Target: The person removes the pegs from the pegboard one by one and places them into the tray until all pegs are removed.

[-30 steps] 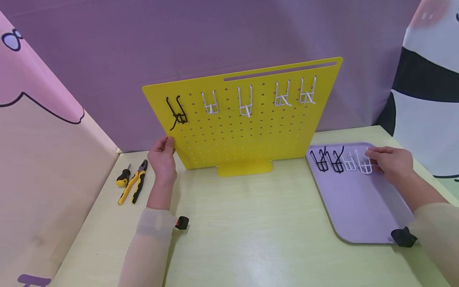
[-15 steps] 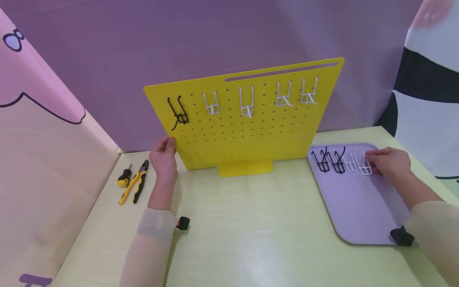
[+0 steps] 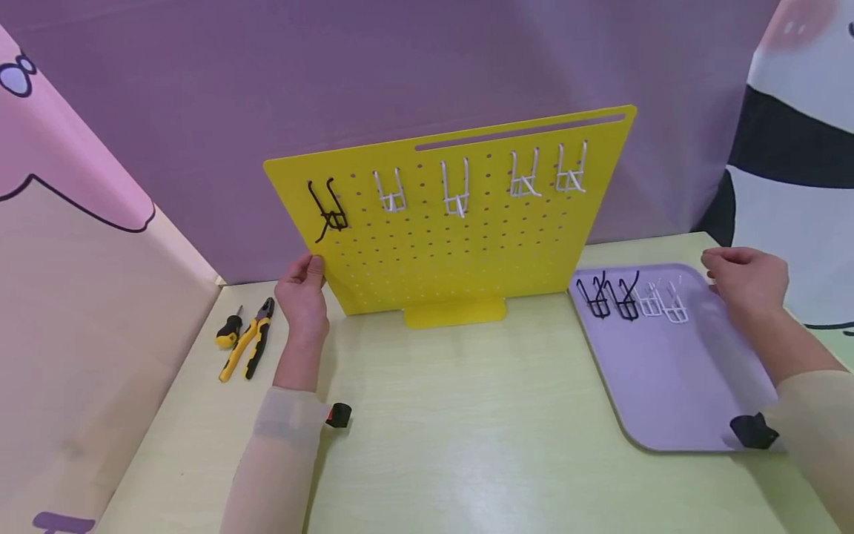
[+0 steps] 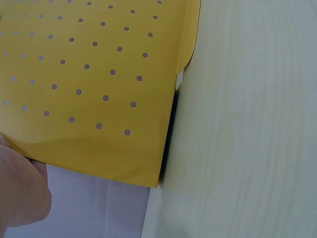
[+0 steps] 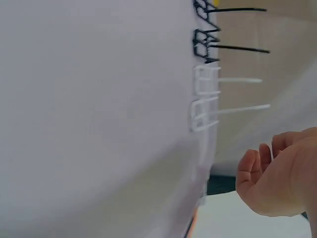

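- Left hand (image 3: 302, 297): grasping the left edge of the yellow pegboard (image 3: 427, 278). The head view shows the thumb on the front face; the left wrist view cuts most of the hand off.
- Right hand (image 3: 752, 282): released, fingers loosely curled, by the upper right corner of the lilac tray (image 3: 674, 386). The right wrist view confirms it stands apart from the nearest tray hooks.
- Tray hooks: two black hooks (image 3: 627, 304) and two white hooks (image 3: 676, 321) in a row at the tray's far end. Prongs overlap from the head; the right wrist view separates them side-on.
- Pegboard: upright on the table (image 3: 467, 415), leaning back, foot (image 3: 455, 314) at its lower edge. The left wrist view shows the lower corner closely, with a dark strip along the bottom edge. Only the head view shows one black and four white mounted hooks (image 3: 460, 209).
- Pliers (image 3: 238, 356) and screwdriver (image 3: 229, 331): left of the left forearm, head view only.
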{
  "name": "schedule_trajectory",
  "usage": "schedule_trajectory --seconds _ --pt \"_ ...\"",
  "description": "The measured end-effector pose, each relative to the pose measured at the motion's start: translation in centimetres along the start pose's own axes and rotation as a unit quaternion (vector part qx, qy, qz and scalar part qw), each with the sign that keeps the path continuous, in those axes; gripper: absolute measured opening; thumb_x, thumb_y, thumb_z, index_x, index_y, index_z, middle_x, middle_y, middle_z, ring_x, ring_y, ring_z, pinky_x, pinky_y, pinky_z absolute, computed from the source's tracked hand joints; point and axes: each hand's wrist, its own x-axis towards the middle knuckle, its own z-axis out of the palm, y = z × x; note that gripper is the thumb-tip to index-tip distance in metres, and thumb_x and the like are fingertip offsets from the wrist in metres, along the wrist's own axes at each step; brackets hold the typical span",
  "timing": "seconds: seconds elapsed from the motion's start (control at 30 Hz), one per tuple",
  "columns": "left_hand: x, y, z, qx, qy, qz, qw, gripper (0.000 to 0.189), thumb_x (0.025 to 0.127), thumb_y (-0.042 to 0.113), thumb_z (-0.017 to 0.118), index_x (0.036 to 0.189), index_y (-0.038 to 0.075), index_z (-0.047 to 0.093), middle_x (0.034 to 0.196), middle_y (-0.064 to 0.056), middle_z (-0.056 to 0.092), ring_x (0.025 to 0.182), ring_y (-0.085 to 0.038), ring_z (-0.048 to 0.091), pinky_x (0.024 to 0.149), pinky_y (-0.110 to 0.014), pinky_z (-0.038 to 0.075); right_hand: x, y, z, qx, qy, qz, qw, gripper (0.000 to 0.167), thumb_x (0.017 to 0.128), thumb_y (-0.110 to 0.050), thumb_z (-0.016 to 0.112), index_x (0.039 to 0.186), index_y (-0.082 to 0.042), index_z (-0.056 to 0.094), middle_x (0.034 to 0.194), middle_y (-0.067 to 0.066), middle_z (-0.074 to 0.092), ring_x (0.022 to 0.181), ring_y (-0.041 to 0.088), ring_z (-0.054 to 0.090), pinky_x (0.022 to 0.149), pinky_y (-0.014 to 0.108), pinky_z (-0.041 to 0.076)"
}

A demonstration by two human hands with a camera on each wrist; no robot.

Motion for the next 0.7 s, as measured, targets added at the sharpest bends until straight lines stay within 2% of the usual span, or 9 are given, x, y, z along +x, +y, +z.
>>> schedule_trajectory --seconds 0.13,0.3,0.47,0.7 --pt "-0.1 0.1 0.0 0.002 0.003 0.001 1.0000 0.031 0.095 0.021 0.069 0.121 0.004 0.073 0.113 -0.009 0.070 0.104 -0.019 0.066 0.098 -0.031 0.053 -0.7 -1.4 0.0 0.021 0.014 -0.017 0.9995 0.068 0.100 -0.059 0.046 0.152 -0.015 0.047 0.116 -0.004 0.049 0.098 0.009 0.050 0.074 0.007 0.049" --pt "-0.1 0.0 0.0 0.001 0.003 0.001 1.0000 0.031 0.095 0.021 0.069 0.121 0.003 0.073 0.112 -0.008 0.070 0.103 -0.019 0.066 0.097 -0.031 0.053 -2.2 -3.5 0.7 0.066 0.022 -0.037 0.9969 0.056 0.098 -0.058 0.051 0.144 -0.026 0.055 0.107 -0.015 0.047 0.093 0.002 0.050 0.076 0.005 0.047" --pt "0.1 -0.1 0.0 0.003 0.004 0.007 1.0000 0.032 0.095 0.021 0.069 0.121 0.002 0.072 0.110 -0.007 0.069 0.103 -0.019 0.066 0.097 -0.031 0.053 -3.7 -5.8 1.9 0.126 0.027 -0.082 0.9883 0.046 0.098 -0.051 0.058 0.136 -0.025 0.061 0.104 -0.016 0.051 0.094 0.001 0.052 0.073 0.004 0.047" --pt "0.1 -0.1 0.0 -0.004 -0.002 0.014 0.9999 0.031 0.095 0.022 0.069 0.118 0.001 0.072 0.109 -0.007 0.069 0.103 -0.019 0.065 0.097 -0.032 0.053 -6.0 -8.5 3.3 0.156 0.026 -0.156 0.9751 0.041 0.100 -0.040 0.061 0.132 -0.015 0.066 0.104 -0.012 0.056 0.094 0.005 0.052 0.071 0.006 0.049"
